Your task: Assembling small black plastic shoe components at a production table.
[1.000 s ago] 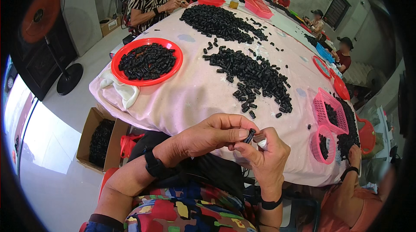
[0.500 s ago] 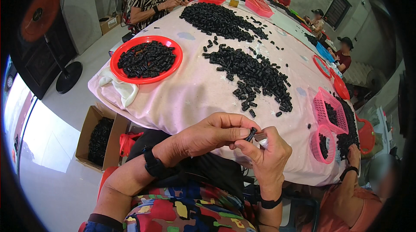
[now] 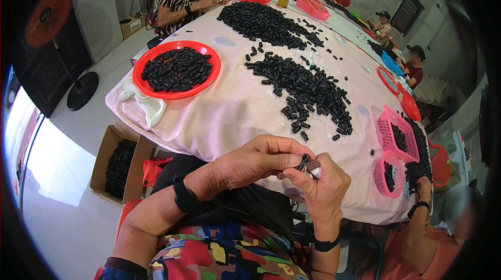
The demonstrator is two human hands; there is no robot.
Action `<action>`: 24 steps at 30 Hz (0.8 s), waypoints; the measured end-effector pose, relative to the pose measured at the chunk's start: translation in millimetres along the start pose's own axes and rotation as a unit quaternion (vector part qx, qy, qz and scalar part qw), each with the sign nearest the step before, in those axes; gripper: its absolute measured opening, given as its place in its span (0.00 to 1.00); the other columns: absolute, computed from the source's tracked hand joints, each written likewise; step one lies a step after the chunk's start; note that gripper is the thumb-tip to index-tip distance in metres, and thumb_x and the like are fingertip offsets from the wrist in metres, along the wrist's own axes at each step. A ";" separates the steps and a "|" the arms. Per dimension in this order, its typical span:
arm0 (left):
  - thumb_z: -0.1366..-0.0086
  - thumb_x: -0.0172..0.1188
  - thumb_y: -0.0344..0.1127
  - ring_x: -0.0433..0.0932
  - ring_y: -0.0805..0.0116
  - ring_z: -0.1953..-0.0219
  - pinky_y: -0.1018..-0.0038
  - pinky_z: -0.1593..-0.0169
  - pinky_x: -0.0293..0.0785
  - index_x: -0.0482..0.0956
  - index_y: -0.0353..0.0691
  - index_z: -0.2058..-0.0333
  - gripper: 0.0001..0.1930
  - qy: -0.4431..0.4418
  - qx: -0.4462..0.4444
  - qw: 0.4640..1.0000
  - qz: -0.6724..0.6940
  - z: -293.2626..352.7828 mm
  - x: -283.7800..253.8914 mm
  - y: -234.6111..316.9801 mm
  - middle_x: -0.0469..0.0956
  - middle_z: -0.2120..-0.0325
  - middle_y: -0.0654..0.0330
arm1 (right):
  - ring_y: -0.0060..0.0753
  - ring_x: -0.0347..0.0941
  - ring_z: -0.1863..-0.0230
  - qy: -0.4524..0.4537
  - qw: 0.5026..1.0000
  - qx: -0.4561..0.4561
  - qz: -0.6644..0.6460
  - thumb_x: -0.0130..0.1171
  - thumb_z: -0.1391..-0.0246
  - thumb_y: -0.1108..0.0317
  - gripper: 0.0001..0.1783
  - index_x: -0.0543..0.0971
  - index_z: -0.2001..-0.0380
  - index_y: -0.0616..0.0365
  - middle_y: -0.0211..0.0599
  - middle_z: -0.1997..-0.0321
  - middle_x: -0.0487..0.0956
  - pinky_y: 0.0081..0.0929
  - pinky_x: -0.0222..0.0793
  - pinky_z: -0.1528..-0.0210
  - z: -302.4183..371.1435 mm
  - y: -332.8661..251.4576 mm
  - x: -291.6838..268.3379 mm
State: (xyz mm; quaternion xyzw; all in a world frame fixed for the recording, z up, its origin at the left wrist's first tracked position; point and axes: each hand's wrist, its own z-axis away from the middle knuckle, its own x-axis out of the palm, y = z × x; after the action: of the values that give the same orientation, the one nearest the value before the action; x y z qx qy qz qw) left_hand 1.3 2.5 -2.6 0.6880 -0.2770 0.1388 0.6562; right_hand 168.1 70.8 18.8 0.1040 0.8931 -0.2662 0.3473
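Left fingers (image 3: 282, 146) pinch a black piece (image 3: 303, 162), right fingers (image 3: 301, 178) a pale object (image 3: 315, 170), between table edge (image 3: 163, 138) and heap (image 3: 308, 88).

Rightmost co-worker's head (image 3: 458, 205) — further into view

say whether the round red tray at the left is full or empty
Full, or nearly so: black pieces spread across the red tray, leaving mostly its rim bare.
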 end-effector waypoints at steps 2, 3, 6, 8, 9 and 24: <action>0.35 0.57 0.36 0.69 0.84 0.68 0.85 0.64 0.66 0.74 0.35 0.50 0.17 -0.007 0.005 1.000 0.005 -0.7 -0.6 -0.7 0.77 0.63 0.68 | 0.39 0.71 0.83 -0.008 1.000 0.000 0.000 0.69 0.63 0.42 0.29 0.72 0.80 0.59 0.37 0.84 0.73 0.28 0.65 0.81 0.7 1.0 0.4; 0.35 0.57 0.36 0.69 0.84 0.68 0.85 0.64 0.66 0.74 0.35 0.50 0.17 -0.007 0.005 1.000 0.005 -0.9 -0.8 -1.0 0.77 0.63 0.68 | 0.39 0.71 0.83 -0.008 1.000 0.000 0.000 0.69 0.63 0.42 0.29 0.72 0.80 0.59 0.37 0.84 0.73 0.28 0.65 0.81 1.1 1.2 1.1; 0.35 0.57 0.36 0.69 0.85 0.68 0.85 0.64 0.66 0.74 0.35 0.50 0.17 -0.003 0.010 1.000 0.002 -0.2 -1.2 -1.2 0.77 0.63 0.68 | 0.39 0.71 0.83 -0.006 1.000 0.007 -0.018 0.69 0.64 0.41 0.30 0.72 0.80 0.59 0.37 0.84 0.73 0.28 0.65 0.81 1.6 0.0 2.6; 0.35 0.57 0.36 0.69 0.85 0.68 0.86 0.64 0.66 0.74 0.35 0.50 0.17 -0.015 0.010 1.000 0.012 -0.8 0.0 -1.3 0.77 0.63 0.68 | 0.38 0.71 0.83 0.004 1.000 0.019 -0.018 0.69 0.65 0.41 0.30 0.72 0.81 0.59 0.37 0.84 0.73 0.28 0.64 0.81 1.4 -1.2 -1.1; 0.35 0.57 0.36 0.69 0.85 0.68 0.86 0.64 0.66 0.74 0.35 0.50 0.17 -0.016 0.010 1.000 0.012 -1.0 0.6 -1.3 0.77 0.63 0.68 | 0.38 0.71 0.83 0.004 1.000 0.019 -0.017 0.69 0.65 0.41 0.30 0.72 0.81 0.59 0.37 0.84 0.73 0.28 0.64 0.81 1.4 -1.2 -1.9; 0.34 0.56 0.35 0.72 0.81 0.62 0.83 0.58 0.69 0.74 0.33 0.51 0.16 -0.010 0.008 1.000 0.000 -0.5 -0.6 -0.9 0.76 0.60 0.64 | 0.39 0.71 0.84 0.016 1.000 0.012 -0.016 0.69 0.64 0.40 0.31 0.72 0.81 0.59 0.38 0.85 0.73 0.29 0.64 0.81 1.0 -1.4 1.0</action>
State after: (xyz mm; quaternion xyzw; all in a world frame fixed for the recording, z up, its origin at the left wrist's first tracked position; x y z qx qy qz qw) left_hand 1.4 3.1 -3.6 0.6945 -0.2826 0.1345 0.6479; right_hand 167.4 69.1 18.0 0.0983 0.8968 -0.2810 0.3273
